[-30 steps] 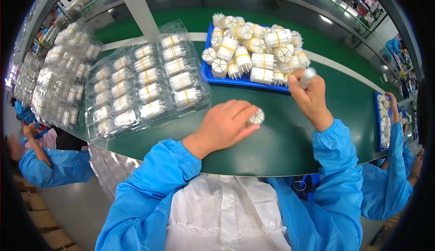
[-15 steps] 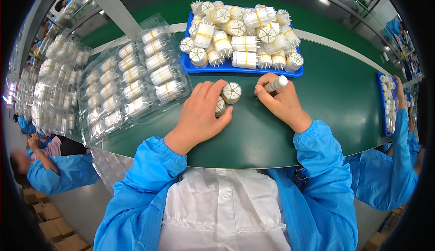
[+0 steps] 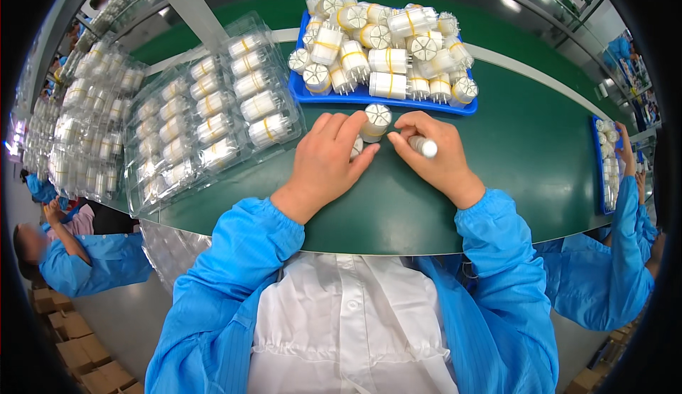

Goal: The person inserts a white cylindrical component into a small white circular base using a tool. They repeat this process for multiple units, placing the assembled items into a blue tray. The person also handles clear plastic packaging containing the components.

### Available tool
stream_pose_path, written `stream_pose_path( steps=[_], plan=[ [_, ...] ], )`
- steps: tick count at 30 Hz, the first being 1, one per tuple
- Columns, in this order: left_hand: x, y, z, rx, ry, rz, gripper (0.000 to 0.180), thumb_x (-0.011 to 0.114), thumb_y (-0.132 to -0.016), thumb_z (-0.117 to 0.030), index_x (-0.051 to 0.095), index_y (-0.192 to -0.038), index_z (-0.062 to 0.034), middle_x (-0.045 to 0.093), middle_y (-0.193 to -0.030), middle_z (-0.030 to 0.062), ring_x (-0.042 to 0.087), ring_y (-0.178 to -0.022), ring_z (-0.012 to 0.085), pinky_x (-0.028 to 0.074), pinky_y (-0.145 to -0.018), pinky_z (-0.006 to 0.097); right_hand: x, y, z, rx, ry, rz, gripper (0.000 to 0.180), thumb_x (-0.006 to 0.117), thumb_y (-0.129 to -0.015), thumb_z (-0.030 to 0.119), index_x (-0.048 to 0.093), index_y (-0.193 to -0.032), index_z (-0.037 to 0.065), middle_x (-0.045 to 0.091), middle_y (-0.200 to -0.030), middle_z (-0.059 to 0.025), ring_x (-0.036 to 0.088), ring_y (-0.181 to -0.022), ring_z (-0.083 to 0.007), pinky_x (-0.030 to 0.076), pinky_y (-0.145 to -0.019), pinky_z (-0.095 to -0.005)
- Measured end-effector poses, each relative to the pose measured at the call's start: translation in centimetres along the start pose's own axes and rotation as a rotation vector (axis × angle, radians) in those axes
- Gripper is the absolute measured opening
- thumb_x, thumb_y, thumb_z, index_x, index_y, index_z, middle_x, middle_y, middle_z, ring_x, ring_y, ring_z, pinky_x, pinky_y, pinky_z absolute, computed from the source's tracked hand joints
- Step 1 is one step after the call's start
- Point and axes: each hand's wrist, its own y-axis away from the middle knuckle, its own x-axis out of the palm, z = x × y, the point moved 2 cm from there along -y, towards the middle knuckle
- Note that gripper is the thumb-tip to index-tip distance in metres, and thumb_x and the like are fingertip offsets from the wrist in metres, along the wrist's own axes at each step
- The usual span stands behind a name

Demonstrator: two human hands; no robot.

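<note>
Head cam: left hand point(image 3: 323, 156) cups two spoke-topped cylinders point(image 3: 376, 119), right hand point(image 3: 446, 159) grips a pen-like tube point(image 3: 427, 147); one clumsy bump could topple a cylinder imo.

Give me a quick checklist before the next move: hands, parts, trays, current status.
1. Left hand at the two cylinders: ok, fingers curled around them.
2. Right hand free: not ok, holds a pale pen-like object.
3. Cylinder undersides visible: cannot tell their condition, hidden.
4. Blue tray stocked: ok, cylinders heaped.
5. Clear plastic tray holding cylinders in rows: ok.
</note>
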Motion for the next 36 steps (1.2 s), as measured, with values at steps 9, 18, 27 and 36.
stream_pose_path(
  steps=[9,18,27,36],
  plan=[
    [-1.4,0.3,-0.3,-0.06,0.194,0.184,0.058,0.075,-0.077,-0.016,0.049,-0.127,-0.0022,0.059,-0.112,0.0181,0.058,-0.104,0.0384,0.052,-0.086,0.046,1.7,-0.9,2.2,-0.238,0.431,0.052,0.048,0.078,-0.083,0.016,0.062,-0.128,0.008,0.065,-0.076,-0.006,0.065,-0.064,-0.0238,0.051,-0.056,-0.0364],
    [-1.0,0.0,0.3,-0.061,0.226,0.154,0.05,0.077,-0.082,-0.023,0.057,-0.123,-0.0024,0.061,-0.115,0.0189,0.059,-0.108,0.0391,0.05,-0.093,0.046,1.2,-1.6,2.6,-0.238,0.544,0.062,0.039,0.071,-0.084,0.012,0.067,-0.124,0.011,0.059,-0.073,-0.0075,0.06,-0.063,-0.0257,0.048,-0.055,-0.0404],
    [-0.9,1.6,1.0,0.109,0.253,0.192,0.056,0.08,-0.082,-0.04,0.06,-0.122,-0.0057,0.061,-0.11,0.0153,0.059,-0.108,0.0366,0.052,-0.09,0.045,-0.8,0.0,1.4,0.271,-0.36,-0.042,0.012,0.068,-0.093,0.006,0.064,-0.084,0.0,0.061,-0.069,-0.0045,0.054,-0.06,-0.0105,0.043,-0.055,-0.028],
    [-1.2,1.2,0.1,0.057,0.316,0.174,0.054,0.089,-0.072,-0.027,0.063,-0.114,-0.0049,0.062,-0.104,0.0111,0.061,-0.085,0.0295,0.052,-0.072,0.037,0.6,0.8,0.8,0.348,-0.242,0.079,0.028,0.072,-0.094,0.019,0.062,-0.073,0.003,0.056,-0.058,-0.0031,0.048,-0.055,-0.009,0.038,-0.05,-0.0304]
  ],
)
